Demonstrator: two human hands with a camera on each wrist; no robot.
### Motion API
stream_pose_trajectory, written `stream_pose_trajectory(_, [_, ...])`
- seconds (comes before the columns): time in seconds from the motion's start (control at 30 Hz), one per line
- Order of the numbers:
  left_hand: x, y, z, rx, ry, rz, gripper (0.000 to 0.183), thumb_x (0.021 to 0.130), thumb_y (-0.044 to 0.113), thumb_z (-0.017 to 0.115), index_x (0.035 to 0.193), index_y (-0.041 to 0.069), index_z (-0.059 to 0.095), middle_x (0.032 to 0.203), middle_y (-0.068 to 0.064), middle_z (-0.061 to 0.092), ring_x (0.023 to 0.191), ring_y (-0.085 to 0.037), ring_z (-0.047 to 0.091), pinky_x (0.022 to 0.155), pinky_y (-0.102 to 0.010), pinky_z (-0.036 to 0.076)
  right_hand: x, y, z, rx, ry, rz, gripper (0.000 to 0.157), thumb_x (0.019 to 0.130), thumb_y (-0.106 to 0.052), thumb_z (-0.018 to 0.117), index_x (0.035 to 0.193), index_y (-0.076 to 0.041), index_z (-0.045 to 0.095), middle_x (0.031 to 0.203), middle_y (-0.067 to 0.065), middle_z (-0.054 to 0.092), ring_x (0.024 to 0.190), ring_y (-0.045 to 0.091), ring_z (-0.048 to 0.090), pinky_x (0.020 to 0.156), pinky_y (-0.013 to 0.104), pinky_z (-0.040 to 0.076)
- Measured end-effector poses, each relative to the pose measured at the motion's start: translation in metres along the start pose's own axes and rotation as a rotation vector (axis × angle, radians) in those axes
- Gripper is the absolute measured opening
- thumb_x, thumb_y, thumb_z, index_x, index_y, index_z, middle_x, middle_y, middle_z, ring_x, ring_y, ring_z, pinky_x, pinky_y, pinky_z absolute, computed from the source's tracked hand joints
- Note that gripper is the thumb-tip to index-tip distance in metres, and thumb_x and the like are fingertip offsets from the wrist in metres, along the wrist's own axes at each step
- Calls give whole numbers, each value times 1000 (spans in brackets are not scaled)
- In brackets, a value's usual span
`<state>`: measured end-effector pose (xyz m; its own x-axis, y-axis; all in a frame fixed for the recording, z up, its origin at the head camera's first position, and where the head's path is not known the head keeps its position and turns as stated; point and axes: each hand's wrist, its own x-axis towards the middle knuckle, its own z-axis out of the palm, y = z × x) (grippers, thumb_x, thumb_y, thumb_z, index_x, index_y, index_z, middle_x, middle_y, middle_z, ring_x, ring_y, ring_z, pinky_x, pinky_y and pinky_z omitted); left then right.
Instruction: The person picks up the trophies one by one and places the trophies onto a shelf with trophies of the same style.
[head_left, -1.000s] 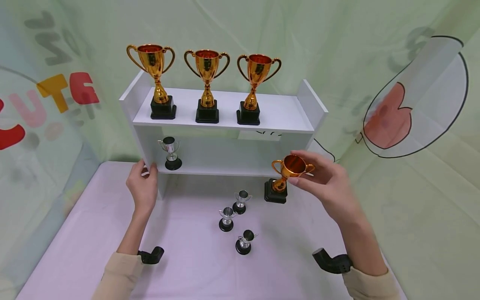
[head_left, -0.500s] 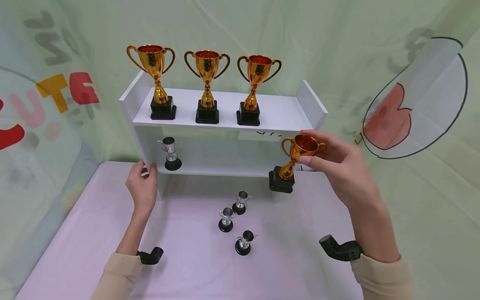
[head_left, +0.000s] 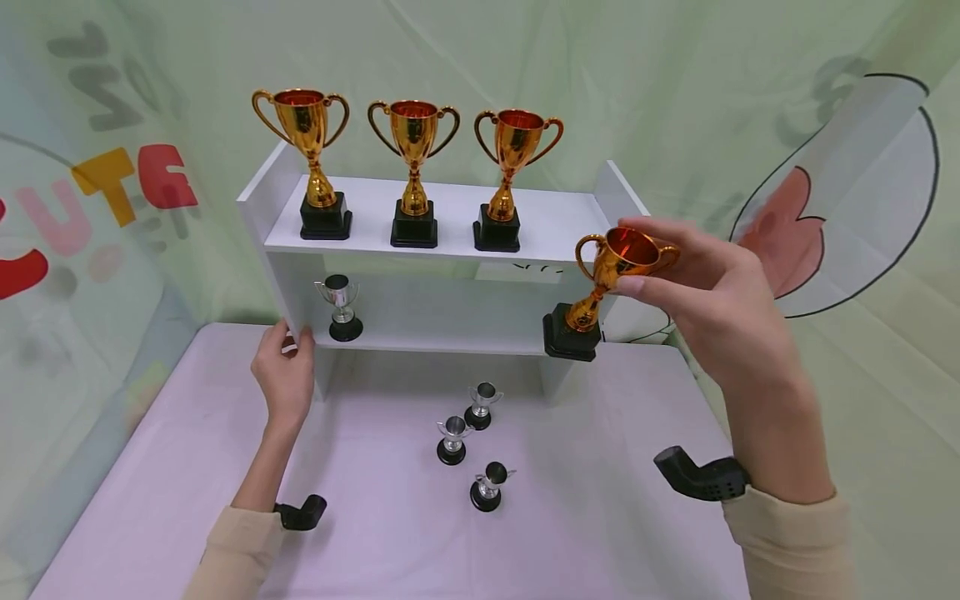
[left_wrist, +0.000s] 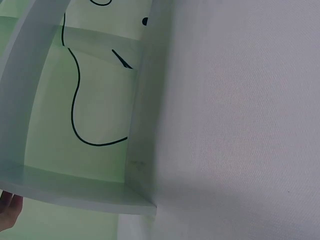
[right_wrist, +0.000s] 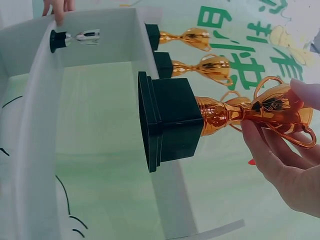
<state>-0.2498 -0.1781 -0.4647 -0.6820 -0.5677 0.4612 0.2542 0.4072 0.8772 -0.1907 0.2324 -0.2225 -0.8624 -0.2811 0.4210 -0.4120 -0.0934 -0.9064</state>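
Observation:
My right hand (head_left: 738, 304) pinches a gold trophy cup (head_left: 592, 292) by its cup, between thumb and fingers. The trophy leans slightly, its black square base in front of the right end of a white two-tier shelf (head_left: 450, 312). Its base (right_wrist: 172, 120) looks large in the right wrist view, with the shelf behind it. My left hand (head_left: 285, 375) grips the shelf's left side panel near the lower tier, thumb at the front edge. On the top tier stand three gold trophies (head_left: 414, 167), right of centre left free. A small silver trophy (head_left: 342, 308) stands at the lower tier's left end.
Three small silver trophies (head_left: 452, 440) stand on the white-covered table (head_left: 390, 517) before the shelf. Pale green cloth (head_left: 675, 67) with printed figures hangs behind and at the sides. The top tier has raised end panels (head_left: 622, 200).
My right hand has raised the gold trophy from low before the shelf, up and to the right, toward the top tier's height. My left hand stays at the side panel.

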Motion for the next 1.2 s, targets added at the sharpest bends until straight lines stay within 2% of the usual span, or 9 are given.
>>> stream_pose_trajectory(0.1, [0,1,1,-4,-2,-4,26,97,6,63,120,-1,73,109,-22,69,89,-10,61,74,-6,47,6,-8,-3,47,-1,-4,48,92,18,59,139,8,57,115,15,70,106,26,65,94,28,58])
stream_pose_trajectory(0.2, [-1,1,1,-1,1,-10,26,97,6,63,120,-1,72,109,-22,69,90,-12,62,74,-6,47,14,-13,-7,110,-8,3,48,92,20,56,139,9,56,116,17,70,105,28,66,94,32,59])
stream_pose_trajectory(0.37, [1,1,-1,6,4,-15,25,97,6,63,120,0,73,108,-21,69,86,1,59,74,-5,47,26,-20,-10,161,-21,20,49,92,21,55,139,9,56,116,19,70,104,30,67,95,35,59])
stream_pose_trajectory(0.47, [1,0,-2,5,3,-9,25,97,6,63,119,-1,73,107,-22,69,84,7,57,74,-5,47,34,-23,-11,161,-14,28,48,92,21,56,138,9,57,113,19,70,101,30,68,93,36,60])
stream_pose_trajectory(0.57, [1,0,-2,5,5,-2,25,97,6,64,119,-1,73,107,-22,69,84,7,57,73,-4,47,43,-25,-12,162,-12,29,46,92,20,57,137,11,57,112,20,69,99,31,67,92,38,60])
stream_pose_trajectory(0.73, [1,0,-1,-9,5,-3,25,96,5,64,119,0,73,107,-21,69,84,1,59,73,-5,47,57,-29,-15,142,-4,41,45,92,18,60,136,10,58,116,21,66,98,32,67,93,37,60])
stream_pose_trajectory(0.93, [0,0,1,-12,13,2,25,95,2,64,118,-2,73,106,-21,69,87,-10,61,73,-5,47,77,-28,-21,133,22,103,47,90,16,64,136,6,61,123,21,62,101,34,66,90,37,61])
stream_pose_trajectory(1.2, [1,-2,2,0,26,8,24,94,2,63,116,-1,74,104,-20,70,85,-5,61,72,-4,47,97,-20,-27,137,40,129,44,89,15,66,133,4,65,124,18,63,108,35,64,87,38,62])
